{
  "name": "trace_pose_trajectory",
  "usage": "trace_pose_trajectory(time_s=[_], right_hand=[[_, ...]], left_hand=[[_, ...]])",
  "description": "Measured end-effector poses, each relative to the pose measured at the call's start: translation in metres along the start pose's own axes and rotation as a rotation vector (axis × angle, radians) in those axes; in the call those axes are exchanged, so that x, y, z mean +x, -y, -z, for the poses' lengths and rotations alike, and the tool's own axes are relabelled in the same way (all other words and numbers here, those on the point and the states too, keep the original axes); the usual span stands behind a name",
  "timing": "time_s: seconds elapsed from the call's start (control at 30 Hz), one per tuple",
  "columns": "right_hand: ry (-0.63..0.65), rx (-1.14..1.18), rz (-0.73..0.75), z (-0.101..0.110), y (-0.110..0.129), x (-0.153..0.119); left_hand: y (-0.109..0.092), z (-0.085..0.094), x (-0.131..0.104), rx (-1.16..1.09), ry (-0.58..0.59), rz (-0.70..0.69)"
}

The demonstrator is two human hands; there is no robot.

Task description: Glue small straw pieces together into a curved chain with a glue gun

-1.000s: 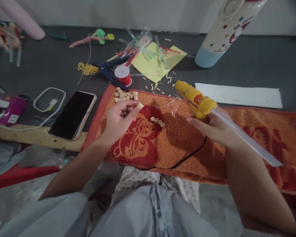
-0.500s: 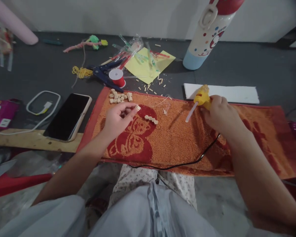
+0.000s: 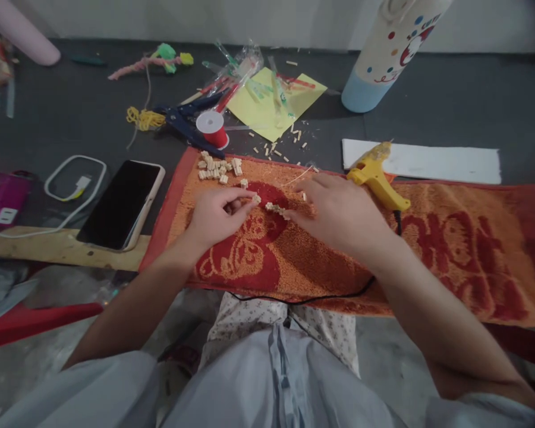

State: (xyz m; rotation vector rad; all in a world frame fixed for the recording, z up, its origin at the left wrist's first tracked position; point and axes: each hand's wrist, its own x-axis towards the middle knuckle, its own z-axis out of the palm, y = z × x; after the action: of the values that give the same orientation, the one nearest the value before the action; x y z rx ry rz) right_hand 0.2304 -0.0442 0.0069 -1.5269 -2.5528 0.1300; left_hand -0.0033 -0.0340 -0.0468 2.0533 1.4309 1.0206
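My left hand [image 3: 216,217] pinches a small wooden piece [image 3: 255,199] between thumb and fingertips, above the orange towel [image 3: 325,255]. Just right of it lies a short strip of joined wooden bits [image 3: 275,208]. My right hand [image 3: 343,214] is open over the towel, thumb and fingers apart, its thumb tip at the strip's right end; whether they touch I cannot tell. A yellow glue gun [image 3: 377,178] rests beyond that hand, its nozzle end over a white board [image 3: 446,162]. Several small wooden clusters [image 3: 211,168] sit at the towel's upper left.
Behind the towel are a red thread spool [image 3: 214,132], dark blue pliers [image 3: 185,122], a yellow paper [image 3: 245,110] and scattered wooden bits. A bottle [image 3: 370,83] stands at the back right. A phone [image 3: 121,205] lies left. The black cord [image 3: 330,297] runs along the front edge.
My right hand has let go of the glue gun, now lying on the towel and board, and has moved left to the joined strip. My left hand still pinches its wooden piece.
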Motion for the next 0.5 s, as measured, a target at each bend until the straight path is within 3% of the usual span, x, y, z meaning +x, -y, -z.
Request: trace_pose_trajectory(time_s=[0.17,0.5], right_hand=[[0.061,0.012,0.031,-0.023,0.013,0.004],[0.078,0.042,0.003,-0.032,0.019,0.002]], left_hand=[[-0.003,0.001,-0.001,0.079,0.075,-0.049],[-0.003,-0.001,-0.002,0.131,0.137,-0.015]])
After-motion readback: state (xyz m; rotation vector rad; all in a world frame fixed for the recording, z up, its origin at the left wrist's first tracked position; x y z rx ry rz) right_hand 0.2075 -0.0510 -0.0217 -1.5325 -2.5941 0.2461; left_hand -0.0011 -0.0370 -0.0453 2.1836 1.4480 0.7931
